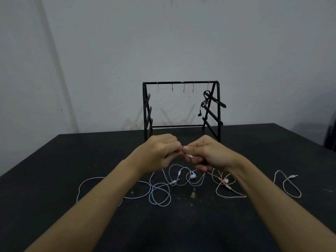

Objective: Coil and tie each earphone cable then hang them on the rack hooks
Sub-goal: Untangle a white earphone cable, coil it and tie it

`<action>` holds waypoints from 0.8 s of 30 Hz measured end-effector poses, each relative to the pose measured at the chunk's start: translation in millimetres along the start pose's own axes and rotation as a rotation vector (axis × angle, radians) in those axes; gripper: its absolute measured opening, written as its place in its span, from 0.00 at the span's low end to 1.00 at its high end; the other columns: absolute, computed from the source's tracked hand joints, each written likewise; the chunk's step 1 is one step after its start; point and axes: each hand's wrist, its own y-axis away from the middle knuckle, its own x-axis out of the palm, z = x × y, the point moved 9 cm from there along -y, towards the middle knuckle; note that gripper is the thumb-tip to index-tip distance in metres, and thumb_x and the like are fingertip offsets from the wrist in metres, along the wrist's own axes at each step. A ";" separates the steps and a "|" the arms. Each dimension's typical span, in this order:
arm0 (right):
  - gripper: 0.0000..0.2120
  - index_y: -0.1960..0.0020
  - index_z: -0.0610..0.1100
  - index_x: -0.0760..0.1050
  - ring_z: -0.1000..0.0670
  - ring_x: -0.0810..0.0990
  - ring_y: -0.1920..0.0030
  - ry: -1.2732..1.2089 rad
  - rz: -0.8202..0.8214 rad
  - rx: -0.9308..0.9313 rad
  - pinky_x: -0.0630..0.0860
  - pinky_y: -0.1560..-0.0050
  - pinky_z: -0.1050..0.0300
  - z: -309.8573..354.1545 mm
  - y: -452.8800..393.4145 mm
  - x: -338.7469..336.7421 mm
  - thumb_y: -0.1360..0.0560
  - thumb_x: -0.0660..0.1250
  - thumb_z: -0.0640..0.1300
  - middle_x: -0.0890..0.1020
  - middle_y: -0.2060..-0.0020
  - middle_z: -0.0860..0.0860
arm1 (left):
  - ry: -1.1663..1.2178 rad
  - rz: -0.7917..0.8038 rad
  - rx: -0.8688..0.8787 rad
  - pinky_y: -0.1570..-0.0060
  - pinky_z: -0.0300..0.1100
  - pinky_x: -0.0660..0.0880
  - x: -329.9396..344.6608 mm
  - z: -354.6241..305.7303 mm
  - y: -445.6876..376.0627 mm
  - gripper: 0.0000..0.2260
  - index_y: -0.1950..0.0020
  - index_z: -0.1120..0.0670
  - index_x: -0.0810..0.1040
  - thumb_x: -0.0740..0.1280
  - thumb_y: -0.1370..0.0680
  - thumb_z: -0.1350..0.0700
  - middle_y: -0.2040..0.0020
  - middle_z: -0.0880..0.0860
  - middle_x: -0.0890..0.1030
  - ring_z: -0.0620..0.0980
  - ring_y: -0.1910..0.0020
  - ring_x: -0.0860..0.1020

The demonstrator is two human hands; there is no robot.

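My left hand (160, 151) and my right hand (205, 153) meet above the dark table (54, 160), fingertips together, both pinching the pink earphone cable (231, 194) near one earbud end. The rest of that pink cable trails loose on the table under my right wrist. A blue earphone cable (160, 197) lies in loose loops below my left hand, its earbud (192, 176) between my hands. The black rack (181, 110) stands behind, with several hooks (184, 87) on its top bar. A coiled black earphone (205, 100) hangs from the rightmost hook.
A loose stretch of pale cable with a plug (291, 186) lies at the right of the table. Small crumbs of debris (192, 194) sit near the cables. A grey wall rises close behind the rack.
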 end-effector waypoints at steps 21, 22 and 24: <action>0.07 0.53 0.35 0.77 0.45 0.75 0.71 0.157 -0.477 -0.271 0.73 0.72 0.57 48.8 5.9 -36.8 0.23 0.64 0.39 0.81 0.59 0.38 | 0.763 -0.417 -1.040 0.80 0.32 0.66 10.9 29.1 30.2 0.03 0.57 0.55 0.84 0.70 0.26 0.58 0.75 0.48 0.80 0.41 0.81 0.72; 0.07 0.54 0.36 0.77 0.42 0.75 0.68 0.134 -0.474 -0.257 0.73 0.71 0.56 46.4 4.6 -37.3 0.23 0.64 0.39 0.81 0.60 0.40 | 0.759 -0.402 -1.028 0.80 0.33 0.66 10.5 28.2 28.8 0.03 0.57 0.53 0.84 0.69 0.26 0.58 0.75 0.49 0.79 0.40 0.81 0.72; 0.06 0.54 0.37 0.76 0.40 0.76 0.64 0.103 -0.480 -0.240 0.74 0.71 0.57 43.2 3.2 -37.0 0.23 0.63 0.39 0.80 0.62 0.44 | 0.749 -0.371 -1.021 0.78 0.34 0.68 10.2 27.7 28.4 0.04 0.57 0.50 0.83 0.69 0.26 0.58 0.75 0.49 0.79 0.41 0.78 0.75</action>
